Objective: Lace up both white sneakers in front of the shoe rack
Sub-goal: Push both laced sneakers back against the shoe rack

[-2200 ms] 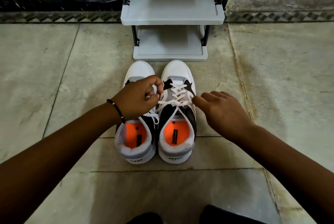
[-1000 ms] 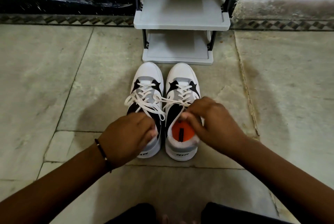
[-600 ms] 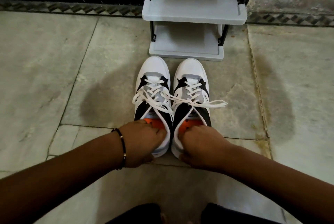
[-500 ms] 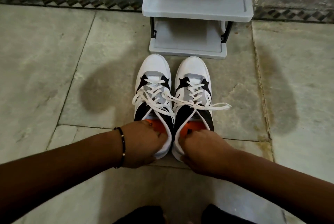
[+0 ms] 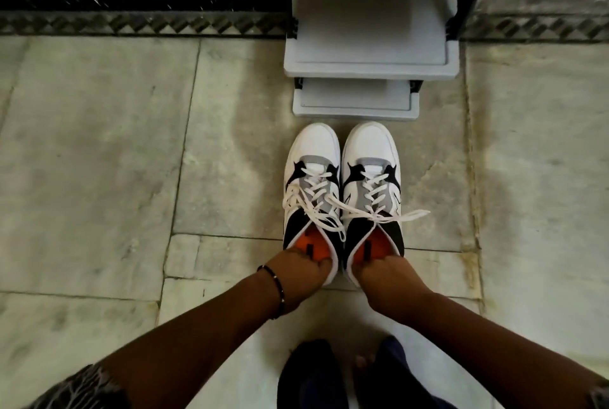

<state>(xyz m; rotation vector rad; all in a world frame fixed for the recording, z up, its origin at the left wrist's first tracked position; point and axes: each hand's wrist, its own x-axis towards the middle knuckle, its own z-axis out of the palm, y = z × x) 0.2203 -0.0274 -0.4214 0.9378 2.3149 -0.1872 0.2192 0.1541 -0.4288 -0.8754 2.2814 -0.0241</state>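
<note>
Two white sneakers with grey and black panels and orange insoles stand side by side on the floor, toes toward the shoe rack (image 5: 369,67). My left hand (image 5: 298,271) grips the heel collar of the left sneaker (image 5: 311,158). The heel collar of the right sneaker (image 5: 370,154) is held by my right hand (image 5: 384,278). White laces (image 5: 316,201) criss-cross both tongues. Their loose ends hang out, and one end trails off to the right over the floor (image 5: 418,212).
The grey stepped shoe rack stands just beyond the toes, against a wall base with a dark patterned border (image 5: 141,24). Stone floor tiles (image 5: 99,161) spread on both sides. My dark trouser legs and a bare foot (image 5: 362,362) show at the bottom.
Both hands left the laces and dropped back to the heels, where they took hold of the collars. The view has risen and the sneakers now sit closer to the rack.
</note>
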